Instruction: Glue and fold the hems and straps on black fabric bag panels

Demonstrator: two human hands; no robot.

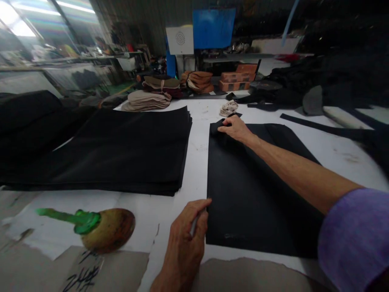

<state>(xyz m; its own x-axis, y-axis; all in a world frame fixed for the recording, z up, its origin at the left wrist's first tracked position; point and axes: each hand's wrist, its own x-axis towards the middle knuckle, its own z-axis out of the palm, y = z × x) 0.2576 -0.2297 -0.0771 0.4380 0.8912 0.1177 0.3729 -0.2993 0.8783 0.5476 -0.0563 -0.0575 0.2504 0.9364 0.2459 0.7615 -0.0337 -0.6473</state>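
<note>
A black fabric sheet [243, 190] lies on the white-topped table, right of centre. At its far left corner my right hand [235, 127] pinches a bit of folded black material, apparently the sheet's own corner. My left hand [188, 235] is closed around a slim grey pen-like tool [193, 228], mostly hidden by the fingers. The left index fingertip touches the sheet's left edge. To the left is a stack of black sheets [130, 150]. Nearer me, a round brown bottle [111, 231] with a green neck and spout lies tipped on its side.
Beyond the sheet sits a crumpled pale cloth bundle [229, 108]. Folded beige pieces [147, 100], brown pieces [197, 81] and orange-brown blocks [234, 83] line the table's far side. Black strips [325, 126] lie at the right. Torn grey paper [121, 267] covers the near edge.
</note>
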